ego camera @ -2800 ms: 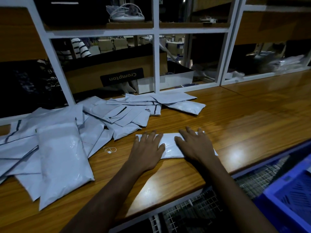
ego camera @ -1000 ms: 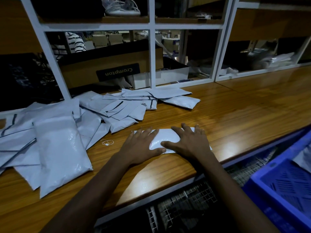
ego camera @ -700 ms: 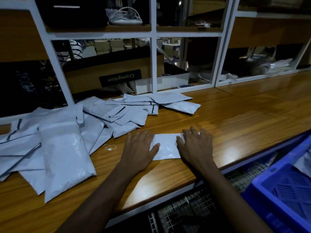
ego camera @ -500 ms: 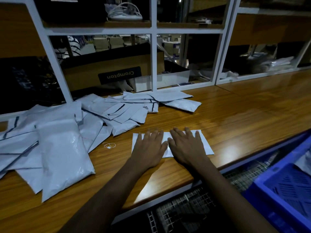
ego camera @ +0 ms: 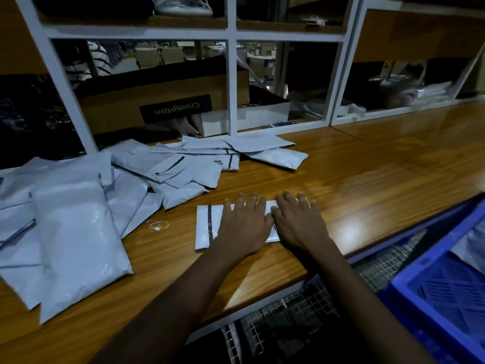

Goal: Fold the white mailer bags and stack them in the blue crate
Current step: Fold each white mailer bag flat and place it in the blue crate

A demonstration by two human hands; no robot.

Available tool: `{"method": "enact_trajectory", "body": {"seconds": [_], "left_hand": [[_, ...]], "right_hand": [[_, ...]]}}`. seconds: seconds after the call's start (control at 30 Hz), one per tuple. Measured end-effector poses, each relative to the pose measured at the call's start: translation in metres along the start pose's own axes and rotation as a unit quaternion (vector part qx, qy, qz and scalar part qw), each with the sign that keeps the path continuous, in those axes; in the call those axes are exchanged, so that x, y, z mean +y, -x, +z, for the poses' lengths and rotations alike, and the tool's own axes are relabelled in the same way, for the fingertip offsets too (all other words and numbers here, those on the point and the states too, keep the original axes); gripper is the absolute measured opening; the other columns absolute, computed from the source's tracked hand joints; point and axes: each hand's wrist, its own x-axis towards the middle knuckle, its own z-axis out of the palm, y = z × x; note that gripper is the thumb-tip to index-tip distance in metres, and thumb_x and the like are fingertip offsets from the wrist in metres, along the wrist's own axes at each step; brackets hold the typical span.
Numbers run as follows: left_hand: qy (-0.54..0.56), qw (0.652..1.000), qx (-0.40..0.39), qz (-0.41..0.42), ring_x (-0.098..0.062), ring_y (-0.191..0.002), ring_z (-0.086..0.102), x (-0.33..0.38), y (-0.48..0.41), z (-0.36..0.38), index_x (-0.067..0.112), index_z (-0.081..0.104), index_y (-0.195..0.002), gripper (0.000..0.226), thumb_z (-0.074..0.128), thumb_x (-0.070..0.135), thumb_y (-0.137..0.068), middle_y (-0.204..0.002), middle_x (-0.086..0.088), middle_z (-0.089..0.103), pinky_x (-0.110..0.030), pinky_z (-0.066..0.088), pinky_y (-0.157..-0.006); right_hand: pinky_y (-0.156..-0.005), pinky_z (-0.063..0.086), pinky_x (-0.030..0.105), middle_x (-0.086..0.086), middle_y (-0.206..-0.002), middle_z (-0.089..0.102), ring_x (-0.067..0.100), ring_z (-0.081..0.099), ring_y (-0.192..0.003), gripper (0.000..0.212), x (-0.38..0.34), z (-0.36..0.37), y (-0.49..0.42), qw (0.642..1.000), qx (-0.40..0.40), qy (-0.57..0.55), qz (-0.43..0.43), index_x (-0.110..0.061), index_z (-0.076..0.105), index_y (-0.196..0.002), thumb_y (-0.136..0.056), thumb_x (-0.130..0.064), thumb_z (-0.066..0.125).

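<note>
Dim packing station, glossy wooden counter (ego camera: 367,179) with a white-framed shelf unit (ego camera: 231,82) behind it. Far left: loose pile of white mailer bags (ego camera: 78,211), the largest lying flat at the front, smaller ones fanned toward the shelf. A small loop of string (ego camera: 157,225) lies on the wood just beside the pile. On the shelf behind, a brown box (ego camera: 168,101) with an upside-down "Crompton" label. Centre: one folded mailer bag (ego camera: 207,223) flat on the counter near the front edge, a dark strip running across it. Left hand (ego camera: 242,227) lies palm down on it, fingers straight and spread. Right hand (ego camera: 298,224) same, flat on the bag's right end, thumb sides almost touching. Lower right, below the counter: blue crate (ego camera: 433,298), a pale bag partly visible inside; wire mesh (ego camera: 288,324) beside it.
</note>
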Motion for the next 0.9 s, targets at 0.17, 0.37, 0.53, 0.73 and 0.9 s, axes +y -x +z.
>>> {"method": "enact_trajectory", "body": {"seconds": [0.17,0.37,0.53,0.73,0.9], "left_hand": [[0.015,1.0,-0.027,-0.006,-0.03,-0.151,0.007,-0.003,-0.002,0.0,0.017,0.009,-0.158,0.058,0.015,0.043,-0.106,-0.166,-0.006,0.007,-0.055,0.006,-0.118],[0.074,0.997,-0.011,-0.014,-0.024,-0.151,0.012,-0.008,0.0,-0.005,0.023,0.02,-0.156,0.055,0.022,0.045,-0.106,-0.164,-0.001,0.016,-0.051,0.012,-0.12],[0.019,0.999,0.023,-0.04,-0.028,-0.149,0.015,-0.028,0.022,-0.005,0.023,0.019,-0.156,0.056,0.023,0.045,-0.105,-0.163,-0.003,0.02,-0.049,0.013,-0.121],[0.005,0.998,-0.019,-0.051,-0.033,-0.15,0.009,-0.037,0.033,-0.003,0.03,0.008,-0.158,0.061,0.016,0.055,-0.103,-0.165,-0.004,0.011,-0.055,0.008,-0.12],[0.002,0.996,-0.034,-0.08,-0.042,-0.148,0.005,-0.046,0.043,-0.003,0.037,0.003,-0.157,0.063,0.016,0.061,-0.1,-0.166,-0.006,0.004,-0.054,0.002,-0.121]], "right_hand": [[-0.115,0.017,0.064,0.012,-0.165,0.017,0.044,0.013,-0.149,0.08,0.001,0.004,-0.006,1.0,-0.012,0.01,0.003,-0.017,0.036,-0.15,-0.089,-0.046,-0.007],[-0.115,0.017,0.063,0.015,-0.163,0.023,0.047,0.018,-0.147,0.097,0.0,0.005,-0.006,1.0,0.001,0.007,0.014,-0.014,0.037,-0.148,-0.078,-0.051,-0.018],[-0.117,0.015,0.058,0.008,-0.161,0.032,0.039,0.025,-0.148,0.095,-0.008,-0.004,0.004,0.995,0.061,-0.06,-0.053,-0.019,0.037,-0.154,-0.08,-0.063,-0.004],[-0.12,0.009,0.055,-0.002,-0.166,0.018,0.029,0.011,-0.153,0.102,-0.006,-0.01,0.007,0.996,-0.005,-0.071,-0.058,-0.032,0.022,-0.158,-0.069,-0.073,-0.007],[-0.12,-0.001,0.06,-0.007,-0.167,0.012,0.024,0.001,-0.155,0.096,-0.004,-0.024,0.014,0.984,-0.062,-0.102,-0.133,-0.043,0.018,-0.156,-0.072,-0.088,0.026]]}}
